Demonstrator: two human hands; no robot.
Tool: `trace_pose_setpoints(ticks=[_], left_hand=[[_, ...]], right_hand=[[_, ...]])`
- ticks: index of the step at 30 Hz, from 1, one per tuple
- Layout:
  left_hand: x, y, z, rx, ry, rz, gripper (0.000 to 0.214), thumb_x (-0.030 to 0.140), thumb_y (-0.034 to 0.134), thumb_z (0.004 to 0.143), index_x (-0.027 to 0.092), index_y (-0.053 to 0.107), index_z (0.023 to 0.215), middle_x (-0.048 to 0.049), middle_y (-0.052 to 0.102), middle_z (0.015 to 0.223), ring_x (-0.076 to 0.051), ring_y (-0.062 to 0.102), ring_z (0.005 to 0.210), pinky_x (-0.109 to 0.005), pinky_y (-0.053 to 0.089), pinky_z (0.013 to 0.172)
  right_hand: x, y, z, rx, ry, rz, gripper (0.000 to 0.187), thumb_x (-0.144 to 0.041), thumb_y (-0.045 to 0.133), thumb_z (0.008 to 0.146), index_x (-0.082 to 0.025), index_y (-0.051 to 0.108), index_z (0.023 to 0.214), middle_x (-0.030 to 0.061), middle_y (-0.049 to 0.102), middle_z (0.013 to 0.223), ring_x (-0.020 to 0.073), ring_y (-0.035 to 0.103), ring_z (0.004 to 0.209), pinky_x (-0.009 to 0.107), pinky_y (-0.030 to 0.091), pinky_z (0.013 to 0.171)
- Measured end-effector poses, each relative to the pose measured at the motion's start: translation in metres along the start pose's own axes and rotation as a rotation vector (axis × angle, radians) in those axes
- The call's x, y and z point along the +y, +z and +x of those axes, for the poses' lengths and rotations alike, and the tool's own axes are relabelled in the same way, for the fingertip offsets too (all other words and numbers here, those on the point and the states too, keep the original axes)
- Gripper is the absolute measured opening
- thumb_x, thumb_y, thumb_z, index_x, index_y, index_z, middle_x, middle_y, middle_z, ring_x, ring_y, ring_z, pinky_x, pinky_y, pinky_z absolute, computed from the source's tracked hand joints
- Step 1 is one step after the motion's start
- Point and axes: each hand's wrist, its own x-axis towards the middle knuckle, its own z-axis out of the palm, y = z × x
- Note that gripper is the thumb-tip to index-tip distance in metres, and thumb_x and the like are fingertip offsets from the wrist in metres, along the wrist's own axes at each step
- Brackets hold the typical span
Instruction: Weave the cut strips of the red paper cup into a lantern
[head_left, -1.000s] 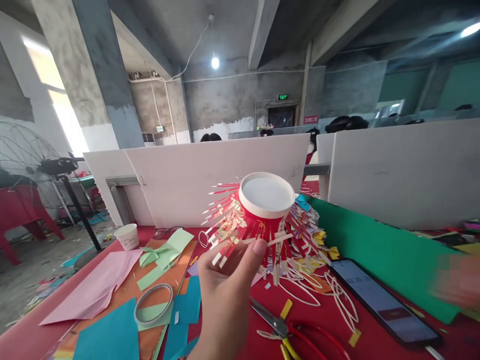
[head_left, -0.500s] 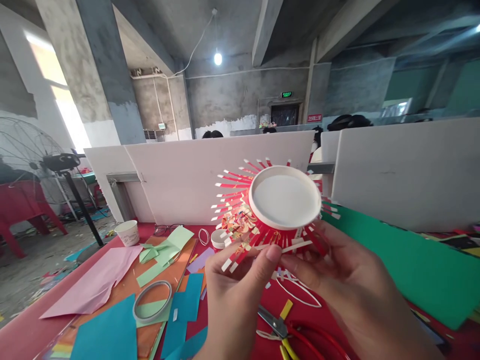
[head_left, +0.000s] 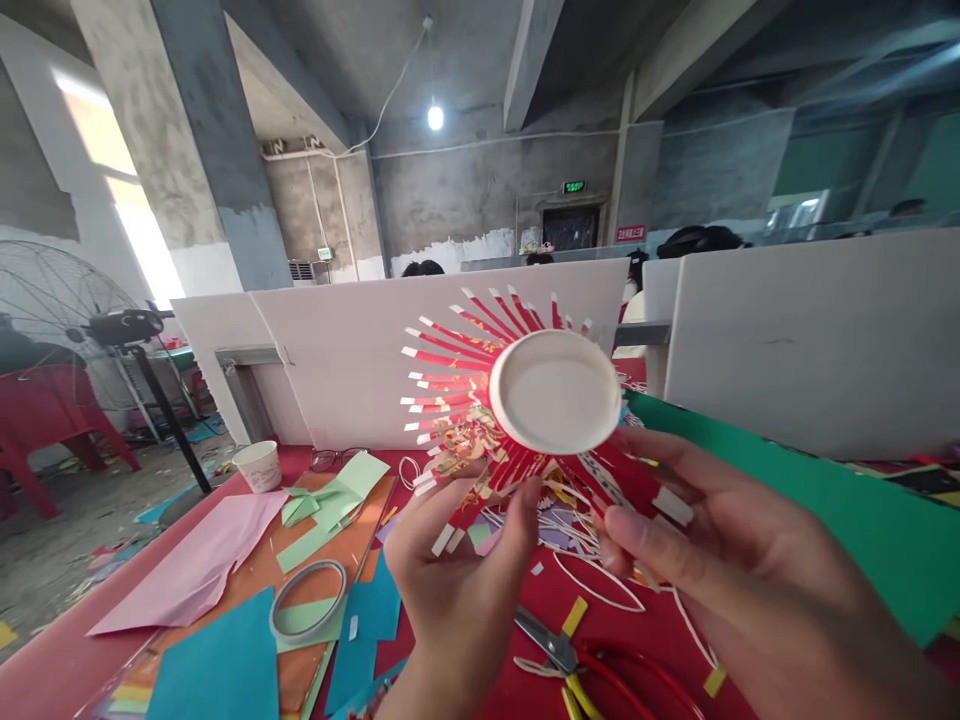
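Observation:
A red printed paper cup (head_left: pixel 559 390) is held up over the table, its white round base facing me. Its wall is cut into many narrow strips with white tips, which fan outward. My left hand (head_left: pixel 457 570) pinches strips at the lower left between thumb and fingers. At the lower right, my right hand (head_left: pixel 720 540) grips more strips, its thumb pressed on the red paper. Scissors (head_left: pixel 559 650) with red handles lie on the table below the cup. Behind the hands, white cords (head_left: pixel 551 525) lie in a loose pile.
On the left are a tape roll (head_left: pixel 276 610), blue paper (head_left: pixel 217 660), pink paper (head_left: pixel 187 560), green paper (head_left: pixel 367 478) and a white cup (head_left: pixel 257 466). A green sheet (head_left: pixel 780 500) lies right. White panels (head_left: pixel 450 370) border the far edge. A fan (head_left: pixel 124 325) stands left.
The cup has shifted slightly left and turned, with its strips spread wider. My right hand has moved right and now grips strips at the lower right; the cord pile is more visible.

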Motion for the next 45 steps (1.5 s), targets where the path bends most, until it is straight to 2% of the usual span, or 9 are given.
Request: trace_pose_setpoints(ticks=[7,12,16,21,26,31,40,43,45], left_hand=[[0.007,0.004,-0.002,0.049,-0.003,0.010,0.028,0.013,0.080,0.054,0.025,0.057,0.042,0.0034,0.070,0.056,-0.015,0.059,0.050,-0.030,0.052,0.055],[0.019,0.008,-0.007,-0.120,-0.432,-0.383,0.020,0.021,0.078,0.065,0.021,0.068,0.048,0.0056,0.055,0.042,-0.008,0.048,0.045,-0.018,0.044,0.047],[0.022,0.006,-0.006,-0.229,-0.612,-0.566,0.007,0.024,0.078,0.069,0.020,0.076,0.063,0.0042,0.059,0.050,-0.006,0.048,0.049,-0.015,0.042,0.048],[0.021,0.005,-0.006,-0.225,-0.564,-0.509,0.020,0.025,0.079,0.069,0.018,0.070,0.052,0.0038,0.058,0.047,-0.006,0.047,0.047,-0.015,0.040,0.047],[0.018,0.010,-0.008,-0.122,-0.574,-0.509,0.017,0.023,0.084,0.061,0.018,0.069,0.053,0.0036,0.059,0.051,-0.007,0.048,0.050,-0.014,0.042,0.048],[0.020,0.010,-0.006,-0.144,-0.615,-0.581,0.009,0.021,0.083,0.062,0.017,0.075,0.061,0.0036,0.059,0.053,-0.006,0.049,0.051,-0.014,0.043,0.049],[0.017,0.008,-0.007,-0.132,-0.539,-0.498,0.016,0.020,0.081,0.063,0.018,0.070,0.052,0.0060,0.058,0.044,-0.004,0.046,0.044,-0.011,0.041,0.045],[0.014,0.009,-0.004,-0.056,-0.486,-0.439,0.021,0.016,0.081,0.062,0.018,0.064,0.049,0.0073,0.056,0.042,-0.003,0.044,0.043,-0.011,0.039,0.044],[0.012,0.009,-0.001,-0.009,-0.447,-0.422,0.023,0.012,0.081,0.058,0.017,0.061,0.047,0.0089,0.052,0.041,-0.003,0.042,0.043,-0.011,0.038,0.044]], right_hand=[[0.000,0.005,0.000,0.036,-0.042,-0.074,0.042,-0.037,0.079,0.067,-0.031,0.067,0.106,0.0032,0.077,0.089,0.0248,0.073,0.077,0.036,0.061,0.071],[0.003,0.016,-0.003,0.258,-0.096,-0.317,0.052,-0.041,0.083,0.057,-0.030,0.065,0.104,0.0045,0.072,0.112,0.0284,0.070,0.094,0.036,0.059,0.077],[0.003,0.025,-0.006,0.269,-0.137,-0.349,0.049,-0.039,0.077,0.060,-0.029,0.064,0.106,0.0034,0.073,0.106,0.0261,0.070,0.095,0.033,0.059,0.076],[0.003,0.026,-0.007,0.275,-0.176,-0.399,0.045,-0.041,0.074,0.064,-0.028,0.064,0.106,0.0035,0.073,0.107,0.0270,0.069,0.096,0.036,0.059,0.079],[0.010,0.028,-0.006,0.262,-0.272,-0.409,0.047,-0.035,0.073,0.066,-0.032,0.058,0.110,0.0033,0.073,0.104,0.0298,0.071,0.090,0.044,0.060,0.075],[0.013,0.029,-0.006,0.277,-0.342,-0.425,0.043,-0.032,0.073,0.067,-0.036,0.058,0.108,0.0007,0.070,0.113,0.0306,0.069,0.097,0.050,0.057,0.083],[0.004,0.030,-0.006,0.263,-0.255,-0.337,0.044,-0.029,0.073,0.064,-0.032,0.062,0.106,-0.0031,0.076,0.091,0.0197,0.074,0.072,0.026,0.061,0.063],[0.000,0.017,-0.010,0.208,-0.240,-0.439,0.046,-0.037,0.073,0.065,-0.035,0.061,0.110,-0.0040,0.077,0.083,0.0198,0.074,0.074,0.022,0.060,0.059],[0.000,0.004,-0.012,0.292,-0.366,-0.616,0.038,-0.043,0.070,0.071,-0.035,0.062,0.108,-0.0037,0.074,0.072,0.0195,0.073,0.064,0.023,0.059,0.052]])
